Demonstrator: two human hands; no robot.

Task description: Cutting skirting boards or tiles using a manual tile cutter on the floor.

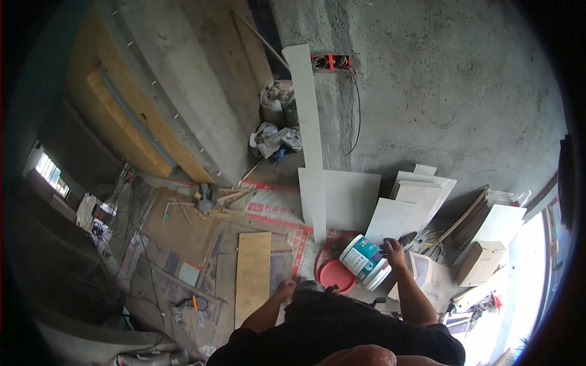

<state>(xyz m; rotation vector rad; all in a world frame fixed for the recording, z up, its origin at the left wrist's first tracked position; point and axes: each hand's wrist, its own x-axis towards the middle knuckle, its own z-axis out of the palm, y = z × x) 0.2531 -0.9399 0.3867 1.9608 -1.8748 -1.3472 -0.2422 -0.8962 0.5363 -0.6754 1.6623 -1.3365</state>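
Observation:
My right hand [392, 249] is at the right side of a white bucket [364, 259] with a teal label, its fingers curled. Whether they grip the bucket or something small is not clear. The bucket is tipped over beside a round red basin [337, 277]. Close to my knee is my left hand [285, 288], its thumb side up and its fingers mostly hidden. Beyond the basin, a tall white board strip [312, 146] stands upright, its lower end on the floor.
White panels [342, 198] and smaller board pieces [421, 195] lean against the grey wall [452, 85]. A cardboard box [481, 263] stands at the right. To the left, a plywood board [253, 274], a power tool [203, 196], wood scraps and cables lie on the floor. Sacks [278, 110] stand farther back.

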